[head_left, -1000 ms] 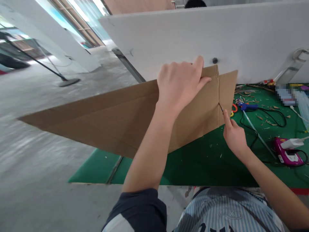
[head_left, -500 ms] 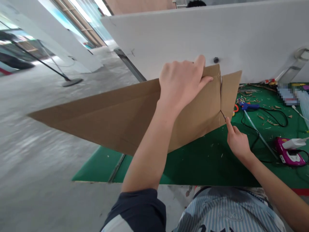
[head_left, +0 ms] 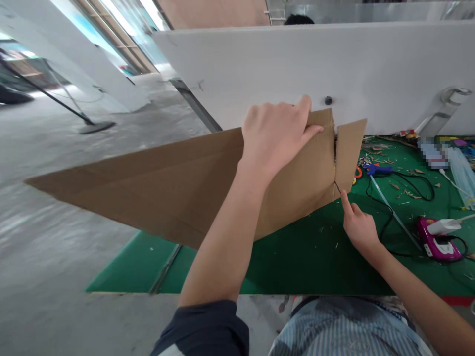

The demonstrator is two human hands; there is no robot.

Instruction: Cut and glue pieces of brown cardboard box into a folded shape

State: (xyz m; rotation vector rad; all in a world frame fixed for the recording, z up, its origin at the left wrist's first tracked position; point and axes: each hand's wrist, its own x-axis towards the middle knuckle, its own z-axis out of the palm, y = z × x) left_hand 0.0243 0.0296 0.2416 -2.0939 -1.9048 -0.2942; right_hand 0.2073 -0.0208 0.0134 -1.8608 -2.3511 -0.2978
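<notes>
The left hand clamped the cardboard sheet between thumb and fingers. Below those fingers, the right hand pointed its forefinger at a slit, above a green mat; any grip there was unclear.

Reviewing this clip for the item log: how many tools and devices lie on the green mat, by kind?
Blue glue gun: 1
Pink device: 1
White plug adapter: 1
Long clear strip: 1
Orange loop handle, partly hidden: 1
Total: 5
</notes>
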